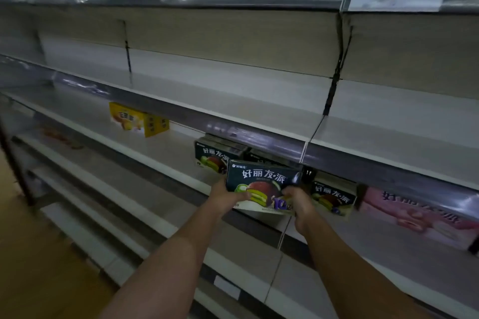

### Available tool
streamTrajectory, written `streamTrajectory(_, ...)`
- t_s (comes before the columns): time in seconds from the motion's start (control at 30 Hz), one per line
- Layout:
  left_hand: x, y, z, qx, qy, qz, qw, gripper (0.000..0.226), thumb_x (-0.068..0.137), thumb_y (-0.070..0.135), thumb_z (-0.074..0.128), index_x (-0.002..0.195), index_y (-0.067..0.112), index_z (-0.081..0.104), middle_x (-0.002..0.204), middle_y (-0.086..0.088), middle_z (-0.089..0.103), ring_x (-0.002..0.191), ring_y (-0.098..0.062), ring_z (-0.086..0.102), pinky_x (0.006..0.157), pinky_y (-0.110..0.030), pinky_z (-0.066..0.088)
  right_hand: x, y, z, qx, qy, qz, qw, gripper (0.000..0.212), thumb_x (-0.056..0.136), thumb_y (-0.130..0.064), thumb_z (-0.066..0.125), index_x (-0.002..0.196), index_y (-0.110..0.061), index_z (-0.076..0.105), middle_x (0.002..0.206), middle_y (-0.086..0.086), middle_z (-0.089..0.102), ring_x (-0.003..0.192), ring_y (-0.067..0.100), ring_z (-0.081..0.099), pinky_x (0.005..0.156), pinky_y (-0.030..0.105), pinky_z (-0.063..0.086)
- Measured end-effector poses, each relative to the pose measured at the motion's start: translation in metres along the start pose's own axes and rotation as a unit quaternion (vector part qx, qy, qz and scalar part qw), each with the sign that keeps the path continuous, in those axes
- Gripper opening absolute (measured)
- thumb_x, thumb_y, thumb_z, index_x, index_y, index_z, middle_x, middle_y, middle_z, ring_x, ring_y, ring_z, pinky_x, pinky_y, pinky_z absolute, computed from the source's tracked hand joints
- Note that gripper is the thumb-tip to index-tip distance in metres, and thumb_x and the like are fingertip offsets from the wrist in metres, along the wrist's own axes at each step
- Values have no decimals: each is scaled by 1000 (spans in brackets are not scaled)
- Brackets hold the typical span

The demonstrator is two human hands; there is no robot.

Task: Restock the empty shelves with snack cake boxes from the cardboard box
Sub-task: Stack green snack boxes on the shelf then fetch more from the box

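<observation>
Holding one dark snack cake box [261, 186] at the shelf [166, 147] edge, both arms reach forward: the left hand [224, 195] wraps its left end, the right hand [298, 202] curls over its lower right corner. Three more dark boxes sit behind: one left [212, 156], one partly hidden [269, 159], one right [331, 198]. One yellow box [137, 119] and one pink box [414, 215] also stand there, all rectangular glossy cardboard.

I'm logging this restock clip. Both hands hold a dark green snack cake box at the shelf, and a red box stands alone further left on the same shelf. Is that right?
Not quite: the lone box further left is yellow, not red, as the head view shows. The rest holds: the left hand and right hand hold the dark green snack cake box at the shelf.
</observation>
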State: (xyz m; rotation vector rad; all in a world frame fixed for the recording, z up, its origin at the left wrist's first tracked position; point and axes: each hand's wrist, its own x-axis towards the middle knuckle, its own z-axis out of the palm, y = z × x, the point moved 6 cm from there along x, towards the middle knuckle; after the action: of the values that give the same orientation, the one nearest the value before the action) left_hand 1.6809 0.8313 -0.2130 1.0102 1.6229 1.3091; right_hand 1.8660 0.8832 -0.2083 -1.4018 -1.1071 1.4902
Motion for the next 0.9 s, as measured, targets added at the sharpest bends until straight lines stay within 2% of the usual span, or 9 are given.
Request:
streamTrajectory(0.07, 15, 2, 11, 13, -28, 4, 1000, 63, 74, 3, 79, 130, 9, 50, 123, -6, 62, 108, -20, 58, 88, -27, 45, 11, 0, -8, 7, 18, -4, 1000, 33, 95, -5, 49, 127, 0, 51, 118, 14, 49, 106, 29, 48, 79, 30, 35)
streamTrajectory(0.17, 31, -2, 21, 53, -48, 1, 997, 69, 76, 11, 79, 136, 9, 43, 131, -7, 57, 117, -23, 55, 94, -27, 43, 21, 0, -17, 6, 39, -28, 999, 52, 90, 6, 51, 140, -5, 43, 134, 15, 50, 84, 20, 46, 63, 27, 35)
streamTrajectory(0.23, 42, -9, 24, 88, -58, 5, 994, 72, 78, 16, 78, 139, 10, 38, 132, -6, 54, 121, -23, 52, 96, -27, 41, 25, 2, -19, -11, 53, -48, 997, 58, 87, 13, 50, 141, -9, 42, 132, 14, 53, 88, 20, 48, 57, 23, 36)
streamTrajectory(0.3, 52, -14, 24, 124, -62, 17, 990, 75, 78, 20, 78, 139, 9, 36, 134, -7, 53, 122, -24, 51, 103, -32, 41, 24, 5, -14, -19, 57, -63, 996, 61, 86, 18, 50, 140, -10, 43, 131, 14, 54, 101, 23, 50, 63, 22, 43)
streamTrajectory(0.37, 60, -15, 22, 168, -64, 38, 983, 74, 78, 23, 79, 138, 8, 39, 133, -10, 54, 120, -26, 53, 103, -38, 43, 25, 7, -10, -21, 71, -85, 994, 59, 85, 21, 50, 137, -7, 45, 131, 14, 55, 114, 30, 53, 83, 28, 46)
streamTrajectory(0.53, 73, -9, 11, 333, -45, 85, 938, 77, 79, 43, 74, 140, 11, 41, 140, -16, 40, 122, -32, 49, 96, -36, 44, 31, 9, -6, -90, 115, -98, 984, 55, 88, 12, 49, 139, -8, 44, 124, 12, 56, 130, 29, 45, 105, 34, 37)
streamTrajectory(0.7, 83, -12, 5, 382, -77, 89, 917, 70, 83, 47, 68, 138, 12, 41, 138, -14, 45, 120, -31, 50, 91, -37, 45, 40, 30, 1, -211, 181, -79, 957, 51, 85, -4, 66, 129, -23, 50, 121, 11, 62, 114, 30, 56, 100, 47, 46)
streamTrajectory(0.8, 90, -16, 6, 362, -104, 104, 920, 67, 85, 44, 67, 137, 12, 41, 134, -13, 51, 120, -30, 52, 94, -38, 47, 37, 34, -3, -284, 214, -43, 934, 47, 84, -26, 69, 126, -28, 49, 111, 7, 63, 106, 28, 58, 94, 42, 48)
streamTrajectory(0.9, 93, -22, 8, 346, -111, 114, 925, 63, 86, 36, 68, 137, 12, 41, 133, -13, 52, 118, -32, 53, 93, -38, 48, 33, 33, -2, -307, 229, -39, 923, 51, 84, -24, 68, 131, -23, 49, 119, 8, 63, 109, 28, 57, 97, 40, 47)
